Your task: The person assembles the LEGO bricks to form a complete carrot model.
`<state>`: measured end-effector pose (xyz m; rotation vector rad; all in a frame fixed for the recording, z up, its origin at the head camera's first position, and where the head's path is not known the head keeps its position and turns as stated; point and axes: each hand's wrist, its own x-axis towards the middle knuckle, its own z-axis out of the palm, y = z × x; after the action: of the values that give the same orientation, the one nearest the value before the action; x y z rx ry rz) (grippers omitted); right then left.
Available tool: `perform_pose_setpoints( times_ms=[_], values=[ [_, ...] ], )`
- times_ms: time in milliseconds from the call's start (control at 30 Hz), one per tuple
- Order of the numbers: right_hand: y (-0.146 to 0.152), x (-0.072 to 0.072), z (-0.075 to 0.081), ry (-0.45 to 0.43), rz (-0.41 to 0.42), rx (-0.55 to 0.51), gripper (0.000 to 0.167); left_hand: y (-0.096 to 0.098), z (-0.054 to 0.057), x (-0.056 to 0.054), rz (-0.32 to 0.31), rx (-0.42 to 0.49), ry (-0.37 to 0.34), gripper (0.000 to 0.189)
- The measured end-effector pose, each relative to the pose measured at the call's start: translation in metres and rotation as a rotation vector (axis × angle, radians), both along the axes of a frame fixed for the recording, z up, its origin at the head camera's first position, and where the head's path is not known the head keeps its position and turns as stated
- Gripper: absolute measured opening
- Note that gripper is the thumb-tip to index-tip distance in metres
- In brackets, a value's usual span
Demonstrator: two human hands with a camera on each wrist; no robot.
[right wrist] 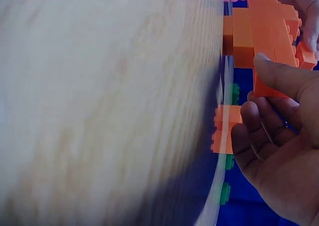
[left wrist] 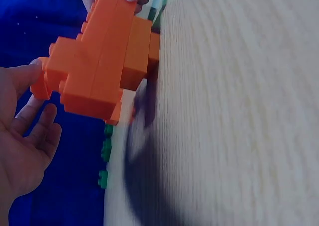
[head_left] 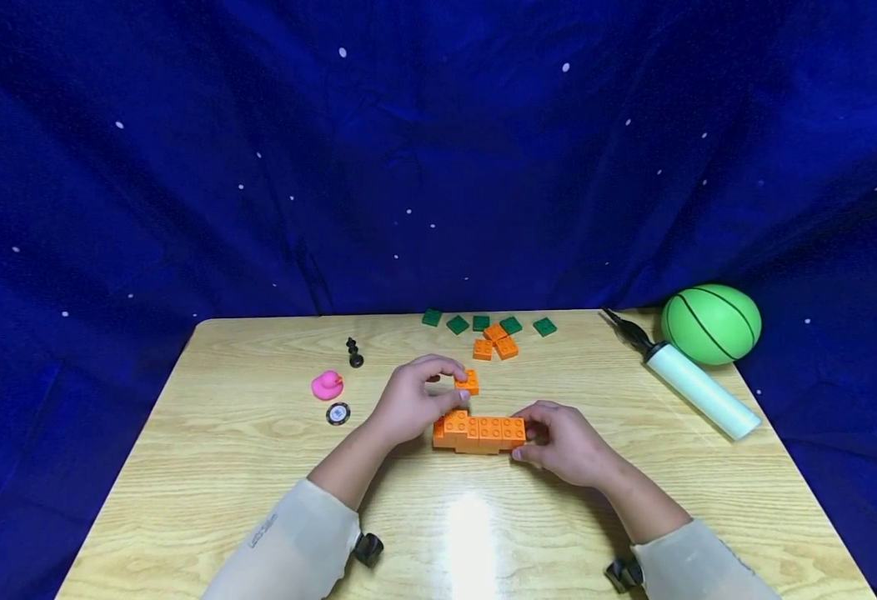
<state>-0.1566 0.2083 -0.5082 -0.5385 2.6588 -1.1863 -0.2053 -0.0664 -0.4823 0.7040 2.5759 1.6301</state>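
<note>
My left hand (head_left: 414, 402) pinches a small orange brick (head_left: 472, 382) between thumb and finger, just above the left end of a longer orange brick assembly (head_left: 489, 433). The left wrist view shows this brick (left wrist: 42, 81) close to a raised studded step on the assembly (left wrist: 99, 51). My right hand (head_left: 569, 446) grips the assembly's right end, its thumb on the near side in the right wrist view. The assembly is narrower at its underside, in stepped layers. Whether its base touches the table cannot be told for sure.
Loose orange bricks (head_left: 507, 347) and several flat green bricks (head_left: 481, 323) lie at the back. On the left are a black chess piece (head_left: 354, 353), pink duck (head_left: 327, 386) and poker chip (head_left: 338, 413). A pump (head_left: 701, 390) and green ball (head_left: 712, 325) sit on the right.
</note>
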Motion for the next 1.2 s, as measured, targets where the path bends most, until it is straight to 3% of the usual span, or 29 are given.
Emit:
perform_pose_setpoints(
  times_ms=[233,567,1200],
  values=[
    [-0.001,0.0,0.0,0.006,0.0,0.003,0.032,0.003,0.001,0.014,-0.062,0.035,-0.031,0.015],
    [-0.001,0.0,0.0,0.014,0.002,0.013,0.032,0.008,0.0,0.029,-0.064,-0.014,-0.038,0.017],
    [-0.001,0.001,0.0,0.007,0.004,0.007,0.033,0.012,-0.011,0.036,-0.083,0.004,-0.008,0.015]
  ],
)
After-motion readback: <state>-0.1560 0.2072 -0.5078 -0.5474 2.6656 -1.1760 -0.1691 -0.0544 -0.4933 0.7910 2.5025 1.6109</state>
